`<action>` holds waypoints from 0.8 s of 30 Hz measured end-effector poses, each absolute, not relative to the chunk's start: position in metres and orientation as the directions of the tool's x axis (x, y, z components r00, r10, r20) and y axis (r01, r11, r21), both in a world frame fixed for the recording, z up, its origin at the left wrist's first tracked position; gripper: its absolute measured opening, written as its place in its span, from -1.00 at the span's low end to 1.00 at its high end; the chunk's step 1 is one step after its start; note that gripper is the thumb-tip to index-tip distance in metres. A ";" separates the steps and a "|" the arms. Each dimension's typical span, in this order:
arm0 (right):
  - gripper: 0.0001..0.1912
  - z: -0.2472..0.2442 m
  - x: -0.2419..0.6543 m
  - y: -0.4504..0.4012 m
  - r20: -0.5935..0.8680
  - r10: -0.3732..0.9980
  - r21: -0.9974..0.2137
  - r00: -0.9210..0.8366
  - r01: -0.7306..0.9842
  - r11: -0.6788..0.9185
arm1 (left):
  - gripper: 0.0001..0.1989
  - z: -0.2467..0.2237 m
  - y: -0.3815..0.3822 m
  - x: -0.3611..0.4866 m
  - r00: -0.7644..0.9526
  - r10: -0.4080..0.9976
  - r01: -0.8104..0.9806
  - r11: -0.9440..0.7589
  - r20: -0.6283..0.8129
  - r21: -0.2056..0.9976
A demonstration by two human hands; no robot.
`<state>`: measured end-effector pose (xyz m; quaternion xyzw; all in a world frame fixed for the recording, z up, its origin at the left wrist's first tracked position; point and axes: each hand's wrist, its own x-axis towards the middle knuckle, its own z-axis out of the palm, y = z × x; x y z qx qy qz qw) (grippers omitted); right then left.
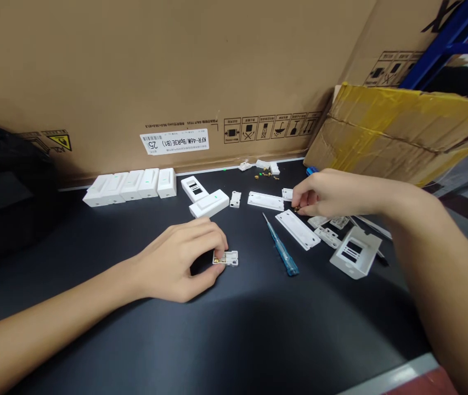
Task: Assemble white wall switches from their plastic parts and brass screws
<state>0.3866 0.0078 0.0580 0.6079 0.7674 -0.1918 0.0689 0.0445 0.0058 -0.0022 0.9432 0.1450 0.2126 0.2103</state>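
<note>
My left hand point(184, 255) is closed, with thumb and fingers gripping a small white plastic switch insert point(231, 258) low over the dark tabletop. Brass metal shows inside the insert beside my fingertips. Farther right, my right hand point(328, 192) pinches a small brass-coloured part point(297, 209), largely covered by the fingers. Beside that hand lie a white rectangular cover plate point(298, 229) and a second white plate point(265, 201). Between my hands rests a blue-handled screwdriver point(285, 255), its tip pointing away from me.
White switch housings point(130, 185) stand in a row at the back left. Two more housings point(209, 204) lie near the middle. Small brass pieces point(267, 174) are scattered at the back. An open white housing point(356, 252) sits at right. Large cardboard boxes point(176, 66) border the table point(217, 340).
</note>
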 end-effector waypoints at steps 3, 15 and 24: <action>-0.84 0.058 0.386 0.008 -0.322 0.904 -0.195 -0.280 0.954 0.227 | -0.95 -0.003 0.006 0.044 0.867 0.363 0.179 -0.867 0.342 0.465; -0.95 0.073 0.364 0.000 -0.115 0.941 -0.213 -0.318 0.933 0.289 | -0.94 -0.004 0.006 0.043 0.869 0.380 0.198 -0.854 0.317 0.481; -0.87 0.057 0.312 -0.008 -0.048 0.737 -0.408 -0.674 0.687 0.601 | -0.93 -0.006 0.009 0.042 0.867 0.391 0.180 -0.824 0.309 0.538</action>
